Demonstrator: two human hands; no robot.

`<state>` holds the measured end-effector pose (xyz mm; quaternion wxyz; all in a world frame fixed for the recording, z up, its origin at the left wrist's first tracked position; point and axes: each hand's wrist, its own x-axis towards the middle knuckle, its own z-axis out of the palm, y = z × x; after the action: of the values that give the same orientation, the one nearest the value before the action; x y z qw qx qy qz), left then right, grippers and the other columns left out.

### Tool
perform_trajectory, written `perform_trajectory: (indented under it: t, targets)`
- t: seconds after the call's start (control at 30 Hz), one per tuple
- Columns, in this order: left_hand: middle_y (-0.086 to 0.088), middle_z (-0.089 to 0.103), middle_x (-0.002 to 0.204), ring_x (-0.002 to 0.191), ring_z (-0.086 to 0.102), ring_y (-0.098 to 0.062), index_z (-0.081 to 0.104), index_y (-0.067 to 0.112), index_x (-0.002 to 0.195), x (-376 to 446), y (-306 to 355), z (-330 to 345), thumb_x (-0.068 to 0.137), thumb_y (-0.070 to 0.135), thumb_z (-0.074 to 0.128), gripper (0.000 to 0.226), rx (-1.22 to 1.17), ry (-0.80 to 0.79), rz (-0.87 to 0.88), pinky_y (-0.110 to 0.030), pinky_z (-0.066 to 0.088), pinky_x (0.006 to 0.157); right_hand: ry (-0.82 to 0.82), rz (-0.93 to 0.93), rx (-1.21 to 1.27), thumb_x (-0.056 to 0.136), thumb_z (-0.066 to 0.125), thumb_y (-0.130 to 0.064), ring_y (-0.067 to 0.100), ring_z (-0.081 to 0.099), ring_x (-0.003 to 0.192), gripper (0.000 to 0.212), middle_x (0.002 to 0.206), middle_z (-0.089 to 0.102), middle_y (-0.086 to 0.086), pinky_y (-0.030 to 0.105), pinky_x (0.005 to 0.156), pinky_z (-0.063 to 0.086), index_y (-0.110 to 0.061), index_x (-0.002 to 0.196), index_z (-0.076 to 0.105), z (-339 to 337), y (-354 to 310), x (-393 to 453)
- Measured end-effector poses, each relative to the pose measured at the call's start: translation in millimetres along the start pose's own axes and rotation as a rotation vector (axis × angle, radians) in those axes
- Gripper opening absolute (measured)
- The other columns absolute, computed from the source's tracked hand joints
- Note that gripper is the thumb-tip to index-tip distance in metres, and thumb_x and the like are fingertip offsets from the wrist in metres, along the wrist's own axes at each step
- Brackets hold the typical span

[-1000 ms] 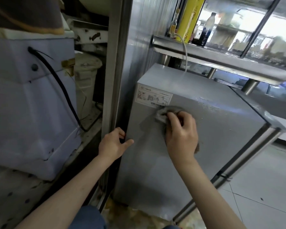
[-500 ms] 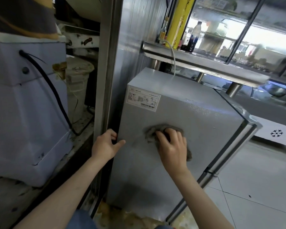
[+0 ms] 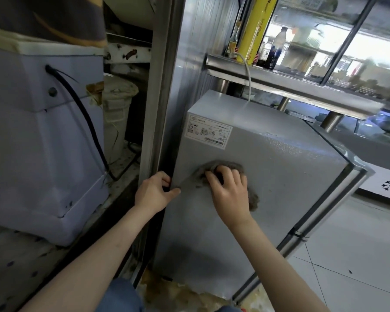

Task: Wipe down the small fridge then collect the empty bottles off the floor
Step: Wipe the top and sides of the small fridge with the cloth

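Pressing flat on the soft grey rag (image 3: 253, 202), the right hand (image 3: 231, 195) is spread against the small fridge (image 3: 279, 176) side — a limp rag, best bunched under the palm. The left hand (image 3: 154, 194) is hooked on the fridge's rear edge — a heavy, rigid box. Beyond, bottles (image 3: 277, 49) are seen on a shelf (image 3: 302, 91).

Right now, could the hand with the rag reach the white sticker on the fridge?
Probably yes. The right hand presses the rag on the fridge side, just below the sticker, with only bare panel between them.
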<state>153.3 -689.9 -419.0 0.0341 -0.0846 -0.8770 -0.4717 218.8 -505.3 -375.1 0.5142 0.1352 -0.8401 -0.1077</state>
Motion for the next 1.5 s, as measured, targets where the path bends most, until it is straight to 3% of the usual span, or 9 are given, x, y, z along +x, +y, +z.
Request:
perform_trajectory:
  t: [0.17, 0.27, 0.43, 0.63, 0.93, 1.03, 1.17, 1.33, 1.5]
  targets:
    - [0.004, 0.064, 0.107, 0.083, 0.062, -0.013, 0.057, 0.020, 0.119, -6, -11, -13, 0.078, 0.037, 0.073, 0.047, -0.037, -0.016, 0.054, -0.034, 0.055, 0.078, -0.032, 0.010, 0.003, 0.073, 0.064, -0.001, 0.028, 0.040, 0.077, 0.024, 0.098, 0.048, 0.011, 0.038, 0.069, 0.031, -0.011, 0.094, 0.068, 2, -2, 0]
    - [0.004, 0.065, 0.105, 0.082, 0.062, -0.012, 0.060, 0.019, 0.116, -6, -13, -24, 0.081, 0.030, 0.071, 0.038, -0.007, 0.003, 0.080, -0.029, 0.054, 0.077, 0.010, 0.122, 0.041, 0.070, 0.071, -0.001, 0.027, 0.044, 0.077, 0.026, 0.093, 0.060, 0.014, 0.036, 0.065, 0.037, -0.010, 0.095, 0.069, -2, -8, 14]
    - [0.006, 0.066, 0.095, 0.080, 0.062, -0.011, 0.063, 0.021, 0.104, -10, -21, -39, 0.082, 0.026, 0.071, 0.024, 0.029, 0.003, 0.093, -0.026, 0.053, 0.076, 0.113, 0.221, 0.077, 0.075, 0.060, 0.001, 0.031, 0.051, 0.073, 0.025, 0.092, 0.061, 0.017, 0.035, 0.065, 0.037, -0.007, 0.096, 0.069, -4, -22, 56]
    - [0.010, 0.063, 0.087, 0.077, 0.060, -0.007, 0.065, 0.021, 0.099, -13, -25, -45, 0.082, 0.024, 0.071, 0.018, 0.037, 0.042, 0.086, -0.020, 0.048, 0.072, 0.036, 0.058, 0.044, 0.072, 0.061, 0.002, 0.031, 0.053, 0.068, 0.023, 0.088, 0.062, 0.016, 0.035, 0.060, 0.039, -0.008, 0.092, 0.068, 5, -38, 56]
    - [0.007, 0.065, 0.092, 0.084, 0.062, -0.011, 0.065, 0.020, 0.104, -14, -26, -52, 0.083, 0.024, 0.070, 0.022, 0.057, 0.046, 0.083, -0.021, 0.048, 0.074, -0.204, -0.143, -0.004, 0.074, 0.042, -0.009, 0.030, 0.056, 0.068, 0.026, 0.086, 0.064, 0.011, 0.036, 0.065, 0.047, -0.013, 0.077, 0.068, 24, -53, -12]
    - [0.006, 0.066, 0.094, 0.086, 0.063, -0.012, 0.064, 0.021, 0.105, -14, -26, -53, 0.083, 0.024, 0.069, 0.023, 0.062, 0.040, 0.084, -0.026, 0.052, 0.079, -0.157, -0.133, -0.001, 0.073, 0.047, -0.007, 0.030, 0.048, 0.072, 0.023, 0.088, 0.061, 0.013, 0.037, 0.066, 0.040, -0.012, 0.083, 0.068, 23, -44, -13]
    - [0.002, 0.067, 0.097, 0.087, 0.063, -0.013, 0.064, 0.020, 0.105, -13, -28, -50, 0.082, 0.024, 0.070, 0.024, 0.050, 0.029, 0.084, -0.027, 0.053, 0.081, -0.017, 0.041, 0.024, 0.065, 0.066, 0.000, 0.028, 0.040, 0.075, 0.030, 0.092, 0.056, 0.014, 0.036, 0.062, 0.037, -0.011, 0.093, 0.065, 17, -37, 19]
    - [0.006, 0.064, 0.094, 0.083, 0.062, -0.011, 0.063, 0.019, 0.106, -11, -25, -45, 0.083, 0.028, 0.070, 0.026, 0.056, 0.028, 0.083, -0.022, 0.048, 0.071, 0.168, 0.185, 0.052, 0.076, 0.055, 0.003, 0.029, 0.047, 0.074, 0.026, 0.091, 0.062, 0.015, 0.035, 0.063, 0.037, -0.009, 0.094, 0.069, 7, -37, 68]
    - [0.005, 0.067, 0.100, 0.083, 0.061, -0.011, 0.061, 0.021, 0.112, -5, -14, -34, 0.082, 0.037, 0.068, 0.035, 0.043, 0.045, 0.080, -0.026, 0.050, 0.073, 0.121, 0.077, 0.056, 0.075, 0.054, 0.002, 0.028, 0.042, 0.076, 0.028, 0.092, 0.061, 0.015, 0.036, 0.066, 0.030, -0.010, 0.096, 0.068, 6, -31, 74]
